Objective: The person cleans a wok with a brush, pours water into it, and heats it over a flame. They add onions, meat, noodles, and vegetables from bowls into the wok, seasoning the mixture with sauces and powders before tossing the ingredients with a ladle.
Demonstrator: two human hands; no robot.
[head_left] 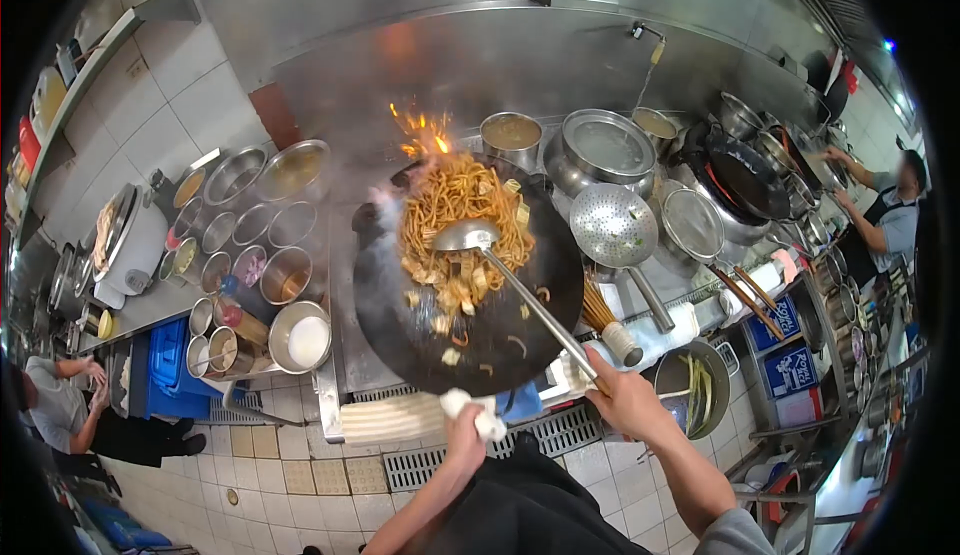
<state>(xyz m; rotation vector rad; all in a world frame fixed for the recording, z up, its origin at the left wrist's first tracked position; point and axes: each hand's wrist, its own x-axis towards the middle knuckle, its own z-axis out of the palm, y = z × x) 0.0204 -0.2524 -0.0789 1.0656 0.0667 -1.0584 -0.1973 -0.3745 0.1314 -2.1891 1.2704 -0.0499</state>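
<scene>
My right hand is closed round the handle of a long metal ladle. The ladle's bowl rests against a heap of brown noodles with pale pieces in it. These noodles are at the far side of a large black wok, where orange flames and smoke rise. At the wok's near edge, my left hand grips a bunched white cloth. Whether a wok handle lies inside the cloth is hidden.
Right of the wok lie a perforated strainer and a bamboo brush. Metal containers of ingredients stand at left. A person is at far left, another at far right. A running tap is behind.
</scene>
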